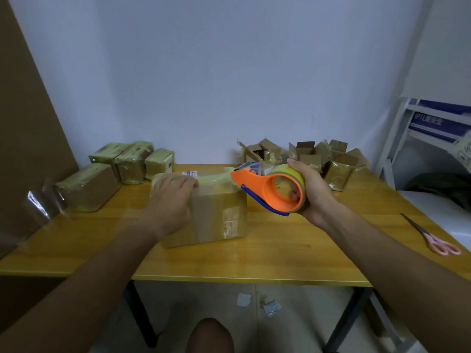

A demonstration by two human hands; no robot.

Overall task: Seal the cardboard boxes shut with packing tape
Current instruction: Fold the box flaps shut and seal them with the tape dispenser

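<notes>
Hands: left (175, 193) flat, pressing box (216, 212); right (309, 191) gripping tape dispenser (275, 189).

The table (267, 253) is showing a smooth, semi-glossy wood-grain top in yellow-orange. At its centre the box (219, 215) is looking like matt brown cardboard, with glossy clear tape (230, 221) glinting across its front face. At about two o'clock from it, the tape dispenser (270, 191) is presenting smooth orange plastic with a slight sheen. At four o'clock the scissors (433, 238) are showing dull metal blades and pink plastic handles. The wall (216, 72) behind is appearing matt.
</notes>
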